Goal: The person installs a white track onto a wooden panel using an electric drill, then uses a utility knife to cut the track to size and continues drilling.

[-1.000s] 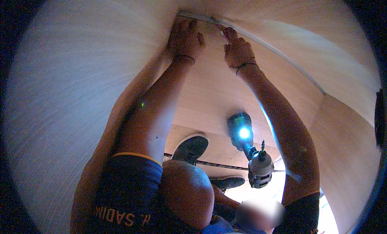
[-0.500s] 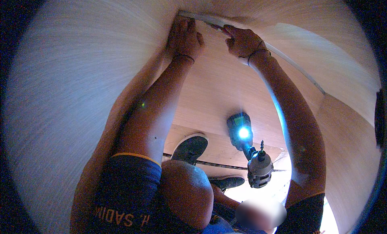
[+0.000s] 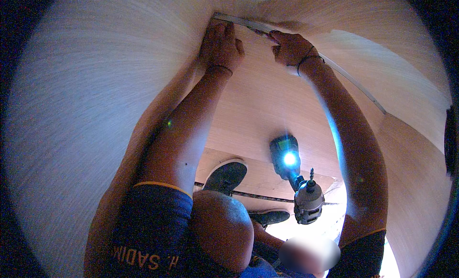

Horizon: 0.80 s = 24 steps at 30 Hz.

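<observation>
A thin pale strip [image 3: 342, 71] runs along the seam where the wooden panels meet, at the top of the view. My left hand [image 3: 226, 47] is raised to its left end, fingers stretched upward and fingertips at the strip, by the corner. To the right of it, my right hand [image 3: 293, 49] is closed around a slim, dark reddish tool [image 3: 260, 32], which points left along the strip. Most of this tool is hidden in the grip, so its exact kind does not show. A dark cord circles each wrist.
Light wood panels [image 3: 258, 96] enclose me on several sides. Below my hands stands a cordless drill [image 3: 308, 201] with a bit fitted and a bright lamp [image 3: 289, 158] lit. Dark shoes [image 3: 228, 175] and a bent bare knee [image 3: 221, 230] are at the bottom, beside a blurred patch.
My right hand has shifted slightly to the right along the strip with the slim tool. My left hand stays by the corner, and the drill stands where it was.
</observation>
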Each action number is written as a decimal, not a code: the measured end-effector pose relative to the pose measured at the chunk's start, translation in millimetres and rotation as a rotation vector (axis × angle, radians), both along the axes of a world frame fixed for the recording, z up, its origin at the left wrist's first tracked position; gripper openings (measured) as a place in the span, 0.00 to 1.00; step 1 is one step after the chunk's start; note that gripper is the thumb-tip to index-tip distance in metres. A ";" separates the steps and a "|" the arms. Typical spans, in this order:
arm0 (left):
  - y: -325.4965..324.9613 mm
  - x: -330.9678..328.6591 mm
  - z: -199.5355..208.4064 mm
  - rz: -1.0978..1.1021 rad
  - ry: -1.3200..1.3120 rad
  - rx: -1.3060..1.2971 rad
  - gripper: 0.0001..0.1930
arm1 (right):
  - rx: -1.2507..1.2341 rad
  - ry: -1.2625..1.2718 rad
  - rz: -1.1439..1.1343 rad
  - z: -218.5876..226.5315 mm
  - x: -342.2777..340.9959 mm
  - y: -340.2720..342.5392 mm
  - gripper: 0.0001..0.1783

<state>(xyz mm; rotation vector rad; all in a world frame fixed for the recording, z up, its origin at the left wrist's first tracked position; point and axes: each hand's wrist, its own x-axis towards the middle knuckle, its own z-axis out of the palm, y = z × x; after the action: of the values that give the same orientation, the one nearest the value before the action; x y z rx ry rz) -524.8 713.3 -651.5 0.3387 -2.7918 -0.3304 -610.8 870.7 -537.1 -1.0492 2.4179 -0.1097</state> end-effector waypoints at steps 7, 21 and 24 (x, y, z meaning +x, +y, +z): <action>0.5 -3.5 -2.1 0.001 0.012 0.031 0.26 | -0.016 -0.049 -0.090 -40.6 -4.1 5.7 0.23; 3.8 3.6 -5.4 0.040 -0.070 0.078 0.27 | -0.128 0.150 -0.344 -71.2 52.9 13.4 0.28; 5.7 1.7 -6.9 0.023 -0.058 0.077 0.27 | -0.157 0.159 -0.306 -74.9 51.6 18.3 0.28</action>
<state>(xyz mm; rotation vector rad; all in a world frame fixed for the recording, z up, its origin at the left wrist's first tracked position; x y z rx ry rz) -523.1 719.0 -658.4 0.4045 -2.8347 -0.4300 -559.2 889.0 -612.0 -0.7686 2.7385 -0.3361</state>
